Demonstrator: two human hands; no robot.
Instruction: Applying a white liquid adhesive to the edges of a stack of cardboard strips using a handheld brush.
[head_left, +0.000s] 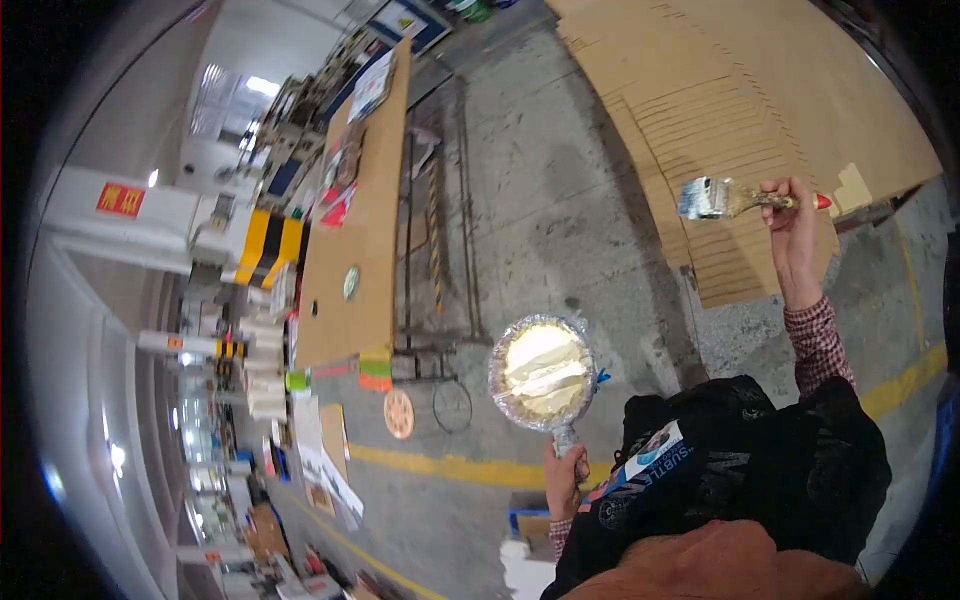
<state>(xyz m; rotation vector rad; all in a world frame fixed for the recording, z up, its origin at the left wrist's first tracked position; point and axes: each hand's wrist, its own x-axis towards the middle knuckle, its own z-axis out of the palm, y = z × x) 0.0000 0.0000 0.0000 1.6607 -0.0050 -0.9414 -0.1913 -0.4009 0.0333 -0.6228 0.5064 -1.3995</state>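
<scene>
paintbrush (735, 199) in the right hand (793, 215), wrapped pan (498, 378) in the left hand (565, 478)

the right hand is closed around the paintbrush's handle, its fingers curled in a grip, with the handle's red tip poking out past them on the far side. the wide, flat bristles point to the left and look coated in something whitish. in this view they lie over the brown corrugated cardboard (700, 90); whether they touch it, i cannot tell.

the left hand is likewise closed, wrapped around the short handle of the round pan. the pan, covered in crinkled shiny film, is held out in front of the body, over the floor (530, 170), and carries a pale cream paste (545, 368). a blue scrap (603, 377) sticks out at its right edge.

both wrists show checked sleeves (815, 335), next to a black garment (740, 430).

the cardboard fills the upper right, marked with rows of dark parallel lines. to the left of the pan stands a long brown tabletop (372, 235), bearing red packets (338, 205), papers (372, 85) near its far end and a small oval object (351, 282). a pinkish perforated disc (399, 413) shows near the tabletop's closer end, beside a thin dark ring (434, 405). a yellow line (450, 466) crosses the grey floor.
</scene>
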